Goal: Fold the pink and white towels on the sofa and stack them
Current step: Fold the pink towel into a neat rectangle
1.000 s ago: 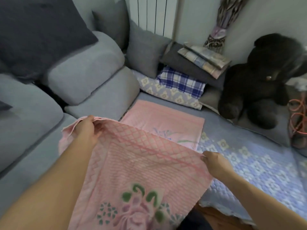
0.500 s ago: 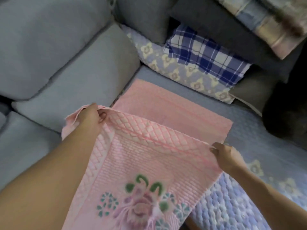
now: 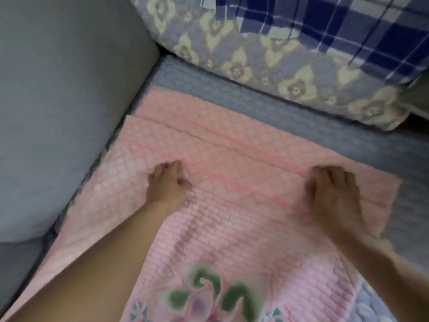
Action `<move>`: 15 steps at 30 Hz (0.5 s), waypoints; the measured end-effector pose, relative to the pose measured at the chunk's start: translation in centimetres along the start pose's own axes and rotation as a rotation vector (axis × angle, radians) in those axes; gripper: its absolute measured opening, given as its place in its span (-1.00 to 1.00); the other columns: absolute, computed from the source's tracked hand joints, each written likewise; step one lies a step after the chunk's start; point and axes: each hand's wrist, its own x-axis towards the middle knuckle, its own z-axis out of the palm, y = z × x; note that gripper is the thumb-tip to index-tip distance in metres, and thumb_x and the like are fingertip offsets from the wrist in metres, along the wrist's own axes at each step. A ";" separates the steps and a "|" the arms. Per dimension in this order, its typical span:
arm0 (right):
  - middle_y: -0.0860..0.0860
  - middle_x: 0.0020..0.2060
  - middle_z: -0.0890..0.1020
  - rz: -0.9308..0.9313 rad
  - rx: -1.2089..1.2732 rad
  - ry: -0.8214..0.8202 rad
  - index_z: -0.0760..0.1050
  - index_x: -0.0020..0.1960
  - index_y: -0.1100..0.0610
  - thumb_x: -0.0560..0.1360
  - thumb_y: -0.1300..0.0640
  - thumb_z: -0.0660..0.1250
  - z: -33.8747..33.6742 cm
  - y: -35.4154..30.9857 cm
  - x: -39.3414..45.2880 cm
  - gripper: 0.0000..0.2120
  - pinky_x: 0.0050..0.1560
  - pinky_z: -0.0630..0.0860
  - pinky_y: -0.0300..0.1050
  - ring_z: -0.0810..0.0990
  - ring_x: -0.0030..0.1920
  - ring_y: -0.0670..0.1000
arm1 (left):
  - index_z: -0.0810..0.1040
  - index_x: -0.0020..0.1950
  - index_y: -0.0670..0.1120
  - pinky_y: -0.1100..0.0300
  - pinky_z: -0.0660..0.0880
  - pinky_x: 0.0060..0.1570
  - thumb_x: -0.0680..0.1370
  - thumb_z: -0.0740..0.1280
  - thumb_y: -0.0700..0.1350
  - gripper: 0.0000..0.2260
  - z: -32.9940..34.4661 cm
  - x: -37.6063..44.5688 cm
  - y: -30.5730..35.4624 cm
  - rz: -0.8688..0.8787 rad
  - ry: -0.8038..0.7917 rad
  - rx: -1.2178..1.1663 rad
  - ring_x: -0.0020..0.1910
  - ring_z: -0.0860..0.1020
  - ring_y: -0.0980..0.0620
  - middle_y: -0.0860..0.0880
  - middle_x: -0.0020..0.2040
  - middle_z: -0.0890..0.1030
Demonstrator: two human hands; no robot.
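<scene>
The grey sofa fills the space to the left of and beyond both hands, with its quilted blue seat cover running past the fingertips. A floral cushion and a blue plaid cushion lie farther beyond. The pink towel lies spread on the seat under both hands, its flower print toward the wrists; a second pink layer's edge shows just beyond. The left hand rests on it, fingers bent, grip unclear. The right hand lies flat, fingers spread.

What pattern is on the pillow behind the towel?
Blue-and-white plaid pillow, seen clearly in the head view.
</scene>
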 end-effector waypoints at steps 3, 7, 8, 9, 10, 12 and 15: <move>0.25 -0.03 0.51 -0.060 0.027 0.049 0.51 0.07 0.22 0.51 0.04 0.19 1.0 -2.0 1.8 -0.71 -0.10 0.38 0.17 0.43 -0.05 0.30 | 0.49 0.29 -0.04 -0.10 0.45 0.16 0.45 0.28 -0.21 -0.61 -2.7 2.7 1.5 0.184 0.243 0.236 0.22 0.40 -0.28 -0.15 0.27 0.43; 0.27 -0.11 0.48 -0.073 0.001 0.107 0.50 -0.02 0.26 0.53 0.08 0.20 2.8 -2.7 3.4 -0.76 -0.13 0.35 0.19 0.43 -0.10 0.30 | 0.44 0.33 0.00 -0.12 0.50 0.08 0.40 0.06 -0.02 -0.49 -7.6 9.4 1.2 0.501 0.186 0.612 0.20 0.49 -0.26 -0.16 0.25 0.50; 0.27 -0.12 0.48 -0.070 0.001 0.126 0.50 -0.03 0.27 0.54 0.08 0.21 3.1 -2.7 3.4 -0.76 -0.12 0.34 0.19 0.43 -0.10 0.30 | 0.45 0.31 0.02 -0.12 0.49 0.09 0.40 0.04 0.01 -0.49 -8.6 10.9 0.7 0.549 0.157 0.694 0.18 0.53 -0.25 -0.15 0.22 0.54; 0.28 -0.13 0.49 -0.063 0.010 0.139 0.51 -0.02 0.27 0.54 0.09 0.22 3.4 -2.6 3.5 -0.76 -0.11 0.34 0.19 0.43 -0.10 0.30 | 0.48 0.29 0.03 -0.11 0.48 0.09 0.41 0.06 0.04 -0.51 -9.6 11.9 0.5 0.572 0.138 0.782 0.15 0.56 -0.24 -0.13 0.19 0.57; 0.28 -0.13 0.49 -0.049 0.015 0.151 0.51 -0.02 0.27 0.53 0.09 0.23 3.5 -2.6 3.5 -0.77 -0.10 0.34 0.19 0.44 -0.09 0.30 | 0.53 0.26 0.01 -0.10 0.47 0.07 0.43 0.07 0.07 -0.53 -10.3 12.6 0.5 0.584 0.136 0.871 0.09 0.59 -0.23 -0.12 0.15 0.60; 0.29 -0.12 0.50 -0.045 0.035 0.155 0.50 -0.01 0.26 0.52 0.10 0.24 3.6 -2.7 3.5 -0.78 -0.09 0.34 0.19 0.44 -0.09 0.31 | 0.57 0.21 -0.03 -0.09 0.48 0.03 0.45 0.09 0.14 -0.53 -11.3 13.6 0.6 0.583 0.118 0.982 -0.04 0.62 -0.24 -0.14 0.04 0.63; 0.30 -0.13 0.50 -0.056 0.040 0.131 0.51 -0.02 0.27 0.53 0.10 0.25 3.2 -2.6 3.6 -0.78 -0.09 0.36 0.21 0.46 -0.09 0.31 | 0.56 0.28 -0.01 -0.04 0.45 0.13 0.46 0.13 0.25 -0.47 -12.5 14.1 1.1 0.544 0.037 1.072 0.01 0.65 -0.17 -0.11 0.03 0.67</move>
